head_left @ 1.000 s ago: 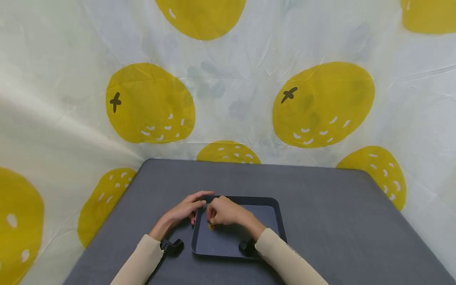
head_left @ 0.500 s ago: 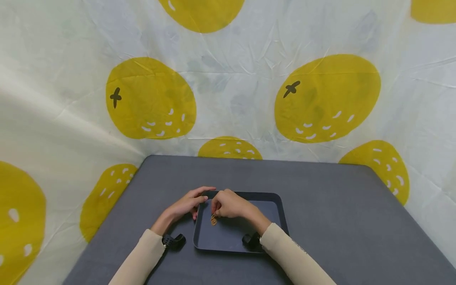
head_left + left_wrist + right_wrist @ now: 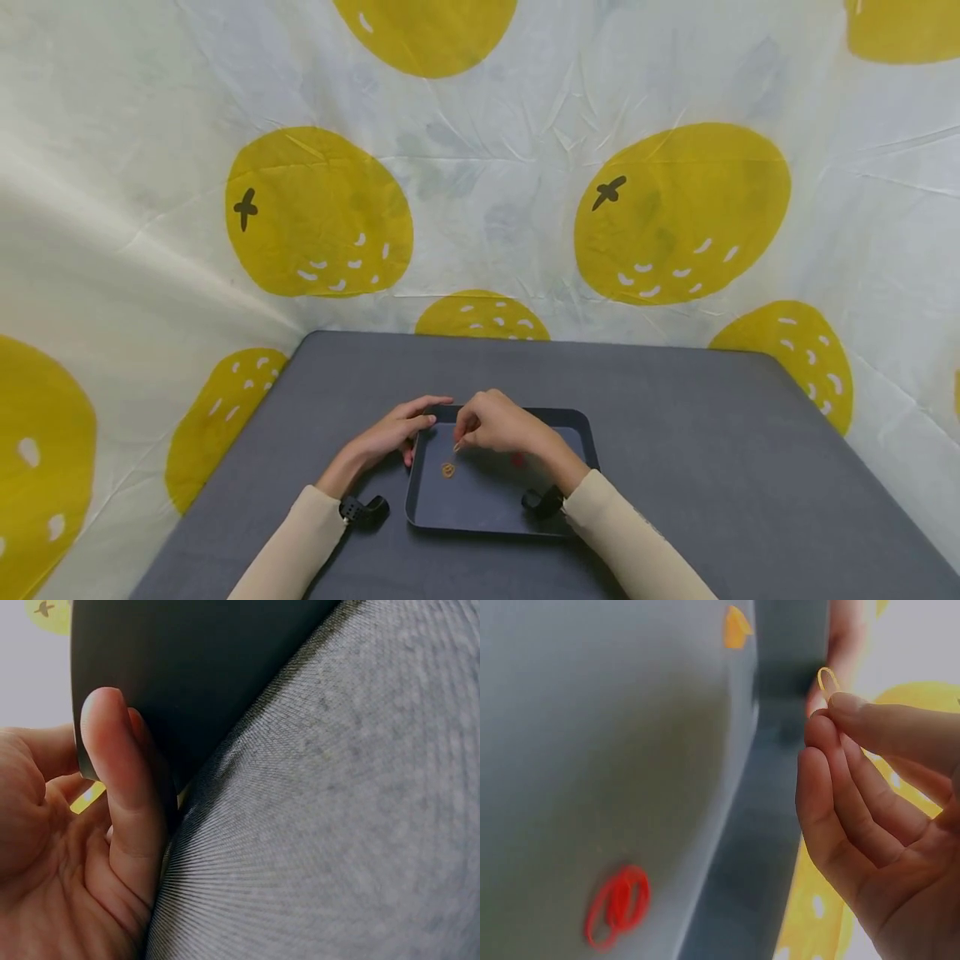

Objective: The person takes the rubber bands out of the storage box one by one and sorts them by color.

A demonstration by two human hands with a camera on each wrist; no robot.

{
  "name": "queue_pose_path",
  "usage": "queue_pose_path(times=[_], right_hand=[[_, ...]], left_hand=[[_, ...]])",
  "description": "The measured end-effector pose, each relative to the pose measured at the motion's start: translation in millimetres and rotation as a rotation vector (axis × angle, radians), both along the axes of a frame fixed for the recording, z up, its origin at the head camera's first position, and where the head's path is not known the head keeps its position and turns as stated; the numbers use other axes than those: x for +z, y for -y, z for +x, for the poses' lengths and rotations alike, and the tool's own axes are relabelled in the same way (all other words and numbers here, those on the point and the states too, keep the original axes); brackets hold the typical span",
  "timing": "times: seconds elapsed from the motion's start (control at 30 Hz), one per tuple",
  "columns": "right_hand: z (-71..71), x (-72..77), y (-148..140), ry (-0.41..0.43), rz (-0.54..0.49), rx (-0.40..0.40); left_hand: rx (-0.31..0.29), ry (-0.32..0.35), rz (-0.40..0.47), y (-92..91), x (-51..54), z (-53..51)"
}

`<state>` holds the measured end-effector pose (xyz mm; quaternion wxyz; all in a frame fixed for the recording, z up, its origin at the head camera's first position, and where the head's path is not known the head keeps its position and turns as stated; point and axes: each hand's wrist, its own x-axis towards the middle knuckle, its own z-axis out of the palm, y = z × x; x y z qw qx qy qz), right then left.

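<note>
My right hand [image 3: 498,423] is over the dark tray [image 3: 480,521], thumb and fingertips pinching a thin yellow rubber band [image 3: 827,679] whose loop sticks out past them. Below and left of it, a small clump of yellow-orange rubber bands [image 3: 447,470] lies on the tray floor. A coiled red rubber band [image 3: 619,906] rests in the tray too, partly hidden by the right wrist in the head view. My left hand [image 3: 390,435] holds the tray's far left corner, thumb over the rim; the left wrist view shows a finger [image 3: 124,780] against the outer wall.
The tray stands on a table with a grey cloth cover [image 3: 675,467]. Behind and at the left hangs a white curtain [image 3: 487,225] printed with large yellow fruit. Black wrist cameras [image 3: 365,512] are worn on both wrists.
My right hand has risen and shifted right, drawing one yellow band off the clump, which stays on the tray. The red band has come into view. The left hand keeps its place.
</note>
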<state>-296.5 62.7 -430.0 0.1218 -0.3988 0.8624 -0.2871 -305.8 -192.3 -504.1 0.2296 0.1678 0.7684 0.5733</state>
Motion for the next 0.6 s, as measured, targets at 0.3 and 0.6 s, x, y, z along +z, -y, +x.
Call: queue_pose_path(times=[0.3, 0.6], right_hand=[[0.9, 9.1, -24, -0.019, -0.040, -0.045], [1.0, 18.2, -62, 0.030, -0.095, -0.100]], left_hand=[[0.002, 0.009, 0.016, -1.2, 1.0, 2.7], [0.013, -0.015, -0.012, -1.1, 2.9, 3.7]])
